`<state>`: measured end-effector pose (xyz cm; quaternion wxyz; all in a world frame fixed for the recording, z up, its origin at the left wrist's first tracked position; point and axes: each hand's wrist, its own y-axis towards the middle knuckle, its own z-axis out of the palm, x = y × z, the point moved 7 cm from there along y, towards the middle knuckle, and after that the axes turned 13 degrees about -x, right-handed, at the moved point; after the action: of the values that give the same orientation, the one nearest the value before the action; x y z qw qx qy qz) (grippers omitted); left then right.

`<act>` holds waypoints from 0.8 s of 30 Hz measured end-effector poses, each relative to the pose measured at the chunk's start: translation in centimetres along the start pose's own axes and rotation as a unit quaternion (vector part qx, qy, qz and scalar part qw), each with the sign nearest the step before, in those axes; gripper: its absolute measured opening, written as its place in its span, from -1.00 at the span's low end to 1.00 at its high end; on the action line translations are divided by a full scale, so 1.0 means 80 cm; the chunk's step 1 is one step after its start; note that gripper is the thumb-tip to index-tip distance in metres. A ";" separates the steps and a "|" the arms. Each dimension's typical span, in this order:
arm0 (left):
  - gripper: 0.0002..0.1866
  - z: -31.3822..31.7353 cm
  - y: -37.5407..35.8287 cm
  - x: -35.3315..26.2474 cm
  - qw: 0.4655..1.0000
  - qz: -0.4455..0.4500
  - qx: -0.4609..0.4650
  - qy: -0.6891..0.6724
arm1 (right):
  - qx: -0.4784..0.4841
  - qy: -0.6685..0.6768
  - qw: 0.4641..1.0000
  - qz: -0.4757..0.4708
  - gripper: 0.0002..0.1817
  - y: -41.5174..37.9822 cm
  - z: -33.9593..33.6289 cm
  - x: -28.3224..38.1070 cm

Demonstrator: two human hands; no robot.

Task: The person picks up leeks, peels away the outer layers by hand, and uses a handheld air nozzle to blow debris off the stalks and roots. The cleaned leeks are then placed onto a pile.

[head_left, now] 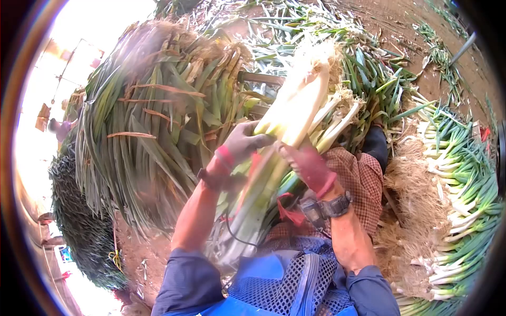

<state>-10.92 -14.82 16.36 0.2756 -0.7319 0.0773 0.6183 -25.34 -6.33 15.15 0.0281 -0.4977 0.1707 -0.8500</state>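
A thick bunch of green onions [292, 113] lies across my lap, its white stems and roots pointing away from me and its leaves toward my body. My left hand [245, 143], in a greyish glove with a pink band at the wrist, is closed around the left side of the stems. On the right side, my right hand [308, 166] in a reddish glove has its fingers curled against the same bunch; motion smears them a little. Reddish strips show among the leaves below my hands. A few loose green onions [337, 124] lie just right of the bunch.
A large stack of leafy green onions [142, 121] rises on the left, with thin brown strips across it. More onions with bushy roots [453, 200] line the right side. Trimmed leaves [284, 26] litter the ground ahead. A dark green pile [84, 221] stands at the lower left.
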 end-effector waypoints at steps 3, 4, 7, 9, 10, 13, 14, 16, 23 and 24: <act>-0.41 0.006 -0.018 -0.011 0.998 0.010 0.026 0.050 | -0.015 -0.091 0.994 -0.051 -0.63 -0.012 0.019 0.014; -0.26 0.009 -0.027 -0.012 0.998 -0.015 0.057 0.035 | 0.016 -0.046 0.997 -0.064 -0.57 -0.014 0.029 0.018; -0.10 0.012 -0.049 -0.020 0.992 0.057 0.043 0.108 | 0.060 -0.099 0.991 -0.072 -0.41 -0.029 0.051 0.036; -0.07 0.014 -0.068 -0.018 0.985 0.066 0.069 0.143 | 0.065 -0.193 0.977 -0.065 -0.30 -0.042 0.064 0.039; -0.10 0.020 -0.085 -0.044 0.991 0.090 0.061 0.075 | 0.053 -0.216 0.972 -0.080 -0.27 -0.048 0.069 0.039; -0.17 0.007 -0.105 -0.053 0.993 0.118 -0.009 0.031 | 0.025 -0.287 0.949 -0.130 -0.18 -0.063 0.092 0.041; -0.20 -0.002 -0.101 -0.043 0.992 0.125 -0.015 0.014 | 0.015 -0.309 0.939 -0.146 -0.15 -0.068 0.099 0.043; -0.32 -0.012 -0.103 -0.040 0.991 0.126 -0.040 -0.001 | -0.005 -0.331 0.926 -0.181 -0.15 -0.084 0.110 0.061; -0.34 -0.009 -0.125 -0.055 0.993 0.044 -0.070 0.079 | 0.105 0.038 0.992 -0.061 -0.38 -0.036 0.070 0.026; -0.27 -0.002 -0.127 -0.059 0.994 0.039 -0.062 0.078 | 0.110 -0.003 0.982 -0.152 -0.26 -0.024 0.060 0.028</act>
<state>-7.18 -7.49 23.95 0.1988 -0.7899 0.0885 0.5733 -22.09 -6.24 19.78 -0.0460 -0.5139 -0.0018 -0.8566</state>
